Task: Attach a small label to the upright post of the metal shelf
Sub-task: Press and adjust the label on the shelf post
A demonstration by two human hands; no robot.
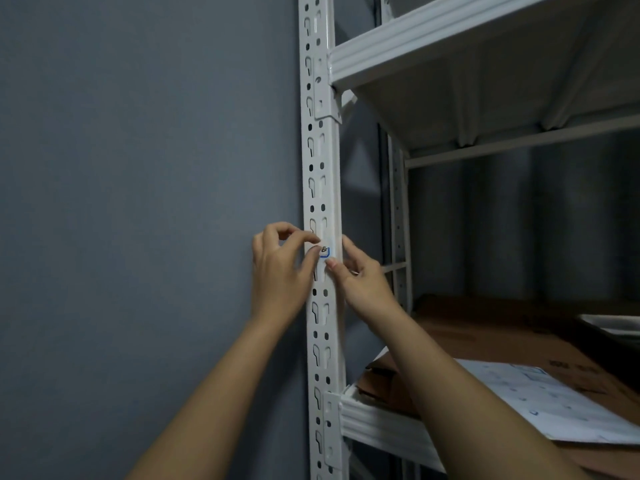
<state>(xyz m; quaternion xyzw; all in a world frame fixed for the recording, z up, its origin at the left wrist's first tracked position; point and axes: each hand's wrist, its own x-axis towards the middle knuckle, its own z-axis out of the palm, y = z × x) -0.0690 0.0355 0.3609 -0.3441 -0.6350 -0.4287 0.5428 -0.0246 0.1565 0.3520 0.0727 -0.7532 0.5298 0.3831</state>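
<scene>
Head view: your two hands meet at the upright post (320,188) of the white metal shelf (450,46), roughly midway between the upper shelf and the lower shelf (381,427). The small label (325,251), white with a blue border and a dark handwritten mark, lies against the perforated front face of the post. Your left hand (277,271) pinches the label's left edge between thumb and forefinger; the remaining fingers are curled. Your right hand (360,275) presses its thumb at the label's lower right corner, with its forefinger laid along the post's right edge. Behind the post stands a grey wall (138,168). Flattened cardboard (485,341) and a printed white sheet (540,400) rest on the lower shelf.
</scene>
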